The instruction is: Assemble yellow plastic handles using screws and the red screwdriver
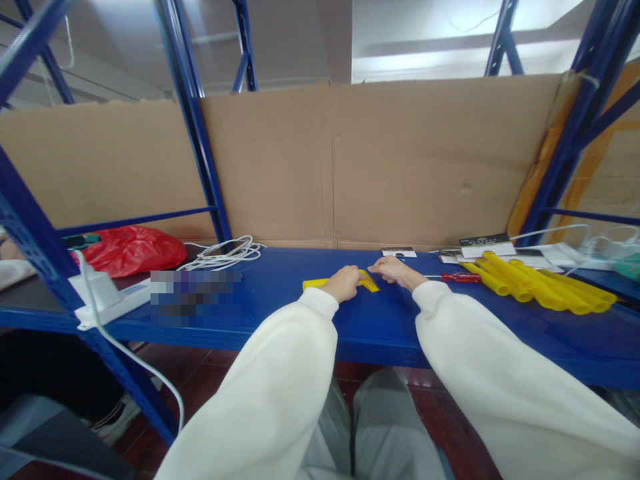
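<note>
On the blue shelf top, my left hand [344, 283] is closed around a yellow tube-handled piece. The round end of its yellow handle [313, 284] sticks out to the left, and a flat, angled yellow head [370, 283] shows to the right of my fingers. My right hand [396, 271] is beside that head, thumb and finger pinched together; whatever small thing they hold, if any, is too small to make out. A screwdriver with a red handle [461, 277] lies just right of my right hand, its shaft pointing toward it.
Several yellow tubes [537, 283] lie in a pile at the right, by printed cards [486, 245]. Leftward are a coiled white cable [230, 252], a power strip [127, 298] and a red plastic bag [137, 252]. A cardboard sheet [400, 160] closes the back between blue posts.
</note>
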Motion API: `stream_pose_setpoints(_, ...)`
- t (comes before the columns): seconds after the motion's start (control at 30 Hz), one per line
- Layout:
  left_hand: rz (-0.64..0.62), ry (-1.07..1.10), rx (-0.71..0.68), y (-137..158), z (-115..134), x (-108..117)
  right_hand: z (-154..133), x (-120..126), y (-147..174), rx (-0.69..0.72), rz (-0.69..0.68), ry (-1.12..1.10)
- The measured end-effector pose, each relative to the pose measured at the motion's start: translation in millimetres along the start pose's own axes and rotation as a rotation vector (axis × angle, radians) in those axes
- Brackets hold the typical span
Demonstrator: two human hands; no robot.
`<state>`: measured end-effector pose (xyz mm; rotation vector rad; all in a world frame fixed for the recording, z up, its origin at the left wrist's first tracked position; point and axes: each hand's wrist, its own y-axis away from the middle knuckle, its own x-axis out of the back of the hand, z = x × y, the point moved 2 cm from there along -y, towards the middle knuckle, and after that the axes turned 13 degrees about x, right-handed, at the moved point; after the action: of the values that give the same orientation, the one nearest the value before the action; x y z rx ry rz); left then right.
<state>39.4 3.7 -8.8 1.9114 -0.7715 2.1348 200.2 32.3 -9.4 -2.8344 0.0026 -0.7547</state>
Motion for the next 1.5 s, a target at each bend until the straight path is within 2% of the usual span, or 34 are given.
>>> stream_pose_setpoints(0.13, 0.026, -0.002, -0.013, 1, 0, 0, -1, 9, 5, -0.005, 0.113, -0.082)
stream_pose_setpoints(0.23, 0.066, -0.025, -0.029, 1, 1, 2, -3, 13, 8, -0.018, 0.122, -0.19)
stream_pose_setpoints(0.5, 0.139, 0.008, -0.095, 2, 5, 4, 2, 14, 9, -0.048, -0.087, -0.417)
stream_pose_setpoints(0.8, 0.06, -0.036, -0.088, 2, 5, 0, 3, 14, 10, -0.049, -0.056, -0.433)
stream_pose_setpoints(1.03, 0.067, 0.093, -0.048, 1, 5, 0, -3, 13, 14, -0.039, -0.065, -0.444)
stream_pose_setpoints(1.23, 0.033, -0.001, -0.035, 3, 7, 2, -5, 11, 17, -0.056, -0.072, -0.435)
stream_pose_setpoints(1.4, 0.088, -0.073, 0.007, 6, 12, 11, -6, 15, 13, 0.016, -0.1, -0.485)
stream_pose_setpoints(1.5, 0.175, -0.018, 0.054, 8, 11, 16, -1, 31, 4, 0.094, 0.005, -0.39)
